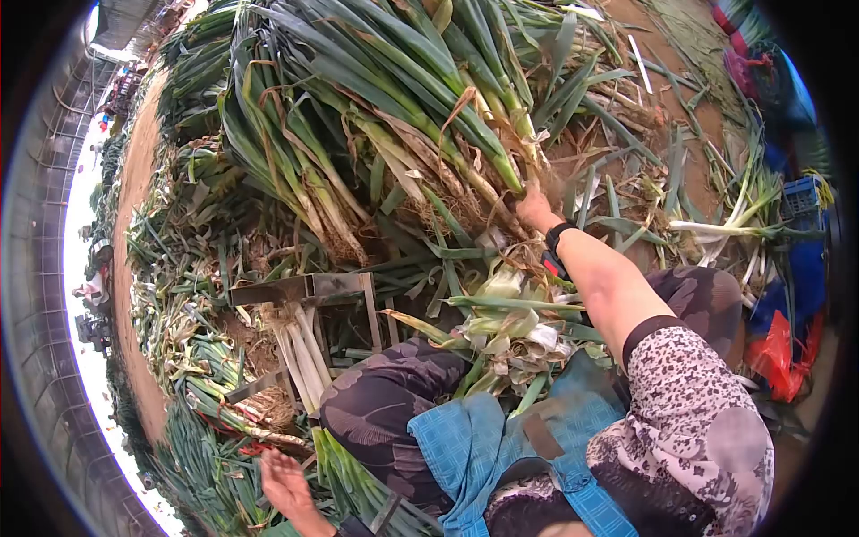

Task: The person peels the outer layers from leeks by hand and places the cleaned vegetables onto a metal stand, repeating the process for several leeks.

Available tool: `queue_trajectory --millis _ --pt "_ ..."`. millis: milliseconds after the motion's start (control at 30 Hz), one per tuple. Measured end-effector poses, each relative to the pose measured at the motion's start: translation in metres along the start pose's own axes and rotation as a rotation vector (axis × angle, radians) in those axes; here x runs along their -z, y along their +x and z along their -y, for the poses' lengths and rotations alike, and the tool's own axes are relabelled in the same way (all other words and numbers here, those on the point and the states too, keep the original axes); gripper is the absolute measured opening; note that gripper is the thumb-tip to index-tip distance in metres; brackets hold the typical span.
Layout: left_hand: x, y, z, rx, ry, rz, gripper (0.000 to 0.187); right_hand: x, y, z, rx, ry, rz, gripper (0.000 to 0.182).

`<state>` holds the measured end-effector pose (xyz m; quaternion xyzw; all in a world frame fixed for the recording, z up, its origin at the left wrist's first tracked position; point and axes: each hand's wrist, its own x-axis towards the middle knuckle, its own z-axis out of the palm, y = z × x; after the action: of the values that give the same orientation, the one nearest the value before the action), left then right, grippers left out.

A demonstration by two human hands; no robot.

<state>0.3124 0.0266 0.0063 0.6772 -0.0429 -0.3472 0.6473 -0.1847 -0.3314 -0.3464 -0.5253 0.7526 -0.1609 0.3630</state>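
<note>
A large pile of long green leeks [394, 80] with dry outer leaves and roots lies in front of me. My right hand [537, 210], with a dark band on its wrist, is closed at the lower end of a leek at the pile's right side. At the lower left, my left hand [286, 483] is held with fingers apart and nothing in it, near a bundle with red ties [255, 447]. Between the two, peeled white leek stems [302, 353] rest in a metal frame [340, 286] beside my knee.
Stripped leaves [510, 327] lie between my legs, over a blue apron [465, 438]. Loose leeks [725, 228] are at the right, near a blue crate [803, 195] and a red plastic bag [780, 358]. More green bundles [206, 465] lie at the lower left.
</note>
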Motion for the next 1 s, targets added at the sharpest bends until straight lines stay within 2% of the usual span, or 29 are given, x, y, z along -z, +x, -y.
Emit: queue_trajectory --millis 67,100,133,167,200,233,267,300,367,400,433,500,533,567,633,700,733,833,900,933,1000 --pt "-0.076 -0.009 -0.02 -0.096 0.039 0.236 0.021 0.006 -0.008 0.006 0.064 0.021 -0.061 0.037" --pt "-0.115 -0.013 -0.023 -0.127 0.026 0.393 0.022 -0.011 0.014 -0.016 0.23 -0.266 0.021 0.032" --pt "-0.199 -0.04 -0.005 -0.573 0.398 0.525 0.024 0.006 0.009 -0.007 0.212 0.018 0.109 0.033" --pt "-0.23 -0.043 0.007 -0.696 0.521 0.666 0.025 0.042 -0.024 0.029 0.135 0.273 0.268 0.033" --pt "-0.272 -0.056 0.008 -0.235 0.222 0.786 0.027 0.082 -0.06 0.069 0.02 0.516 0.407 0.033" --pt "-0.301 -0.058 0.023 -0.043 0.242 0.839 0.033 0.099 -0.083 0.085 -0.059 0.632 0.51 0.031" --pt "-0.33 -0.061 0.04 0.045 0.263 0.945 0.039 0.114 -0.104 0.097 -0.141 0.747 0.612 0.029" --pt "-0.353 -0.051 0.069 0.048 0.343 0.994 0.035 0.131 -0.133 0.112 -0.256 0.807 0.675 0.03" --pt "-0.389 -0.019 0.144 0.109 0.332 1.062 0.03 0.14 -0.172 0.104 -0.117 0.714 0.806 0.026" --pt "-0.401 -0.025 0.16 0.29 0.287 1.038 0.013 0.136 -0.19 0.093 -0.056 0.681 0.822 0.024" --pt "-0.408 -0.045 0.163 0.47 0.124 1.007 0.012 0.13 -0.208 0.085 -0.067 0.629 0.829 0.026" --pt "-0.408 -0.053 0.186 0.389 0.297 0.856 0.013 0.143 -0.248 0.09 -0.038 0.485 0.905 0.034" --pt "-0.403 -0.051 0.197 0.413 0.281 0.848 0.014 0.156 -0.261 0.1 -0.033 0.358 0.852 0.043" --pt "-0.397 -0.051 0.207 0.437 0.265 0.837 0.014 0.158 -0.259 0.105 -0.118 0.259 0.843 0.051" --pt "-0.386 -0.057 0.211 0.461 0.232 0.855 0.015 0.149 -0.242 0.113 0.017 0.219 0.522 0.05" --pt "-0.378 -0.065 0.202 0.46 0.197 0.914 0.015 0.114 -0.201 0.096 0.289 0.022 0.077 0.042" --pt "-0.376 -0.061 0.209 0.32 0.232 0.897 0.016 0.115 -0.204 0.103 0.336 0.166 0.085 0.033" --pt "-0.365 -0.054 0.193 0.229 0.074 0.941 0.017 0.132 -0.242 0.121 -0.047 0.646 0.21 0.026" --pt "-0.361 -0.052 0.186 0.237 0.024 0.962 0.017 0.137 -0.263 0.076 -0.092 0.518 0.491 0.035" --pt "-0.358 -0.053 0.185 0.248 0.0 0.974 0.017 0.123 -0.278 0.036 -0.086 0.361 0.701 0.036" --pt "-0.355 -0.067 0.183 0.306 -0.059 0.999 0.016 0.135 -0.305 0.021 -0.22 0.112 1.057 0.042"
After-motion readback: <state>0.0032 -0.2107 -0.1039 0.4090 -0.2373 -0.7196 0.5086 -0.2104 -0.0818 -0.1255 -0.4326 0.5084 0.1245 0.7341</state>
